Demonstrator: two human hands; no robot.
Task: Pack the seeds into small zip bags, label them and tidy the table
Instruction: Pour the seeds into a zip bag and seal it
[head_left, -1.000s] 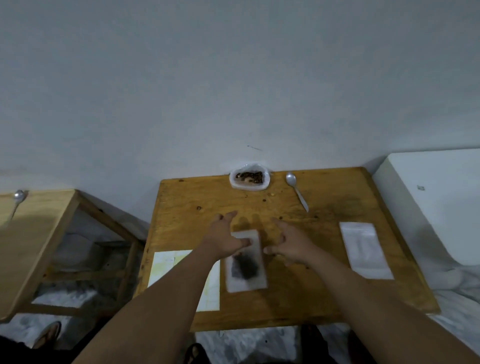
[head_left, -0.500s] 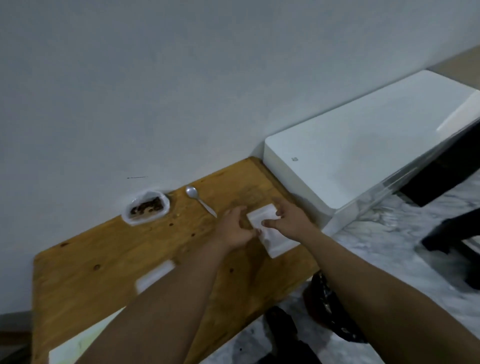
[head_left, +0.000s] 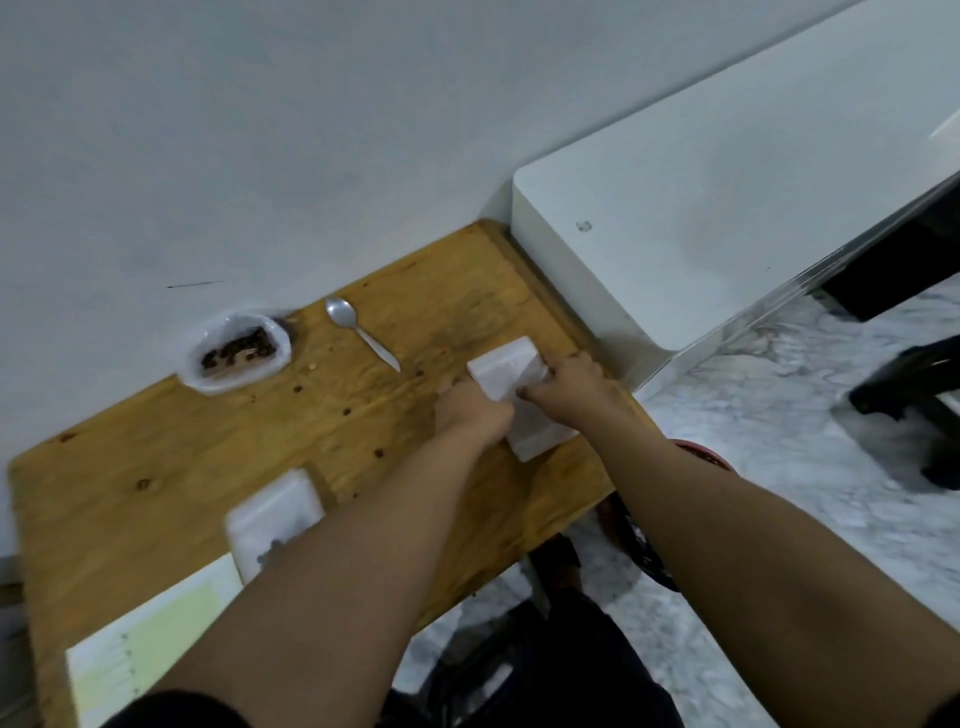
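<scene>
Zip bags (head_left: 501, 371) sit stacked near the right edge of a wooden table (head_left: 363, 415), their top pinched by the left hand (head_left: 475, 413) and right hand (head_left: 569, 384), seeds (head_left: 239, 351) by the wall.

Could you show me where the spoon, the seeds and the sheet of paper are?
spoon (head_left: 363, 337), head view, on the handle just below its bowl.
seeds (head_left: 239, 349), head view, middle of the dark pile.
paper sheet (head_left: 140, 654), head view, on its yellow part.
</scene>
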